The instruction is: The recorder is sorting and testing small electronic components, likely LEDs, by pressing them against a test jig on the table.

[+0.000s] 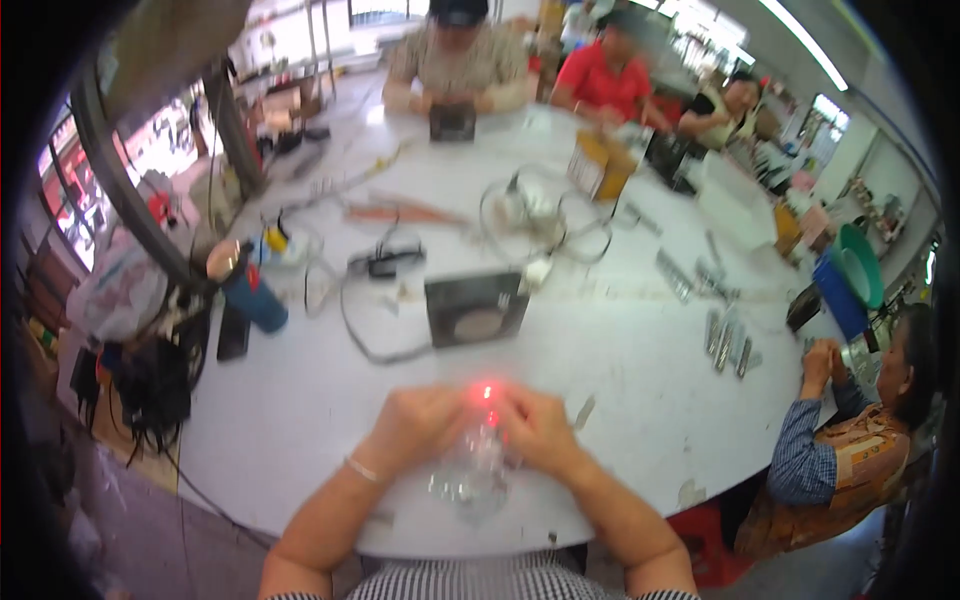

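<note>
My left hand (pixel 422 422) and my right hand (pixel 541 428) are close together near the front edge of the table, fingers curled inward. Between them they hold a clear, shiny piece (pixel 484 447), probably plastic, with a red light (pixel 487 391) glowing at the fingertips. Blur hides its exact kind. Below the hands, more clear, glinting material (pixel 462 486) lies on the tabletop; whether it joins the held piece I cannot tell. Just beyond stands a dark square panel (pixel 477 305) with a pale round patch and a cable running to its left.
On the white table (pixel 620 350) are a blue bottle (pixel 255 300), a dark phone (pixel 233 332), a black adapter (pixel 388 260), coiled cables and several metal strips (pixel 725 340). A cardboard box (pixel 600 165) stands farther back. Co-workers sit opposite, and one person (pixel 850 450) sits at right.
</note>
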### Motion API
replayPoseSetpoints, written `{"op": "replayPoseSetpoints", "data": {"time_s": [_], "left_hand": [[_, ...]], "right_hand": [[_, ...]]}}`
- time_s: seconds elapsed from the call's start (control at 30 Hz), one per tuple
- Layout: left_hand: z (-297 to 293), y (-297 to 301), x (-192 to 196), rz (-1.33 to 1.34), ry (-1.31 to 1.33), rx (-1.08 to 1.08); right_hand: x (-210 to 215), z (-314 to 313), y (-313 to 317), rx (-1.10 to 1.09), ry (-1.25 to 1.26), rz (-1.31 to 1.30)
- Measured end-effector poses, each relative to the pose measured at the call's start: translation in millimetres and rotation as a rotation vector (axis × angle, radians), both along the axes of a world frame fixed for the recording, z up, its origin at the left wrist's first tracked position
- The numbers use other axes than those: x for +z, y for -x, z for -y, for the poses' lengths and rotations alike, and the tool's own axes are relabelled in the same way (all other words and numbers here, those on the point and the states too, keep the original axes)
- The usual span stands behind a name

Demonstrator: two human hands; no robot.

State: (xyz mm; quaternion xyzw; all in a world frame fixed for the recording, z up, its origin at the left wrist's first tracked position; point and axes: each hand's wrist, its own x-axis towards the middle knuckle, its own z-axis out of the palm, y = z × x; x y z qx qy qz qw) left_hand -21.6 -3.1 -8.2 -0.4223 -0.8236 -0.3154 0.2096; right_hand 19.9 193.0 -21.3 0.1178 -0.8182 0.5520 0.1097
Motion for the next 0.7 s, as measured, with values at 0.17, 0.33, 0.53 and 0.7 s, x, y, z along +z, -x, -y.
{"op": "replayPoseSetpoints", "data": {"time_s": [0.17,0.33,0.53,0.7], "left_hand": [[-10.6,-13.2,6.6,-0.004,-0.055,-0.018],[-6.9,-16.7,7.1,-0.015,0.04,0.013],[-12.4,-17.9,14.0,0.022,-0.013,0.031],[-4.6,-16.3,15.3,0.127,-0.091,0.059]], "right_hand": [[-9.1,-2.2,-2.6,-0.01,0.114,0.07],[19.7,1.6,-5.9,0.023,0.197,0.255],[18.3,-3.2,-3.4,0.02,0.273,0.336],[10.5,-7.5,-3.2,0.054,0.112,0.251]]}}
